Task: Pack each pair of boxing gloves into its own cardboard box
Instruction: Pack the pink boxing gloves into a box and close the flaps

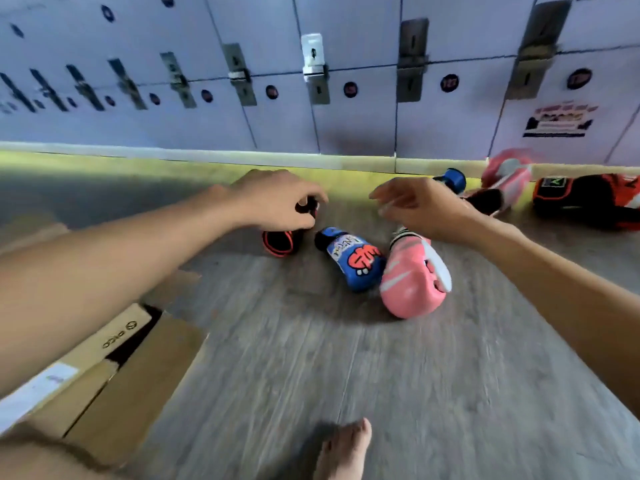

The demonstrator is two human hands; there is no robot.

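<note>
On the floor (415, 375) before a row of lockers (363, 126), a person reaches both arms over scattered boxing gloves. The left grip (277, 202) curls round the upper end of a black glove (277, 242) with orange trim. The right grip (426, 209) hangs wide and loose, holding nothing, just above the cuff of a pink glove (412, 282). Between them lies a blue glove (356, 259), touching the pink one, its long axis running from 10 to 4 o'clock.

The next move likely turns on the black mate (588, 202). It rests at 3 o'clock from the right grip, well apart from the left, lying lengthwise from 9 to 3 near the locker base. The right grip is plainly the nearer one.

A second blue glove (450, 180) and a second pink glove (505, 174) sit between that mate and the right grip, at about 2 o'clock. The box (138, 375) stands open at 7 o'clock from the left grip, beside the left forearm. Its dark inside cannot be read. Packing appears barely begun, since all six gloves lie on the floor.
</note>
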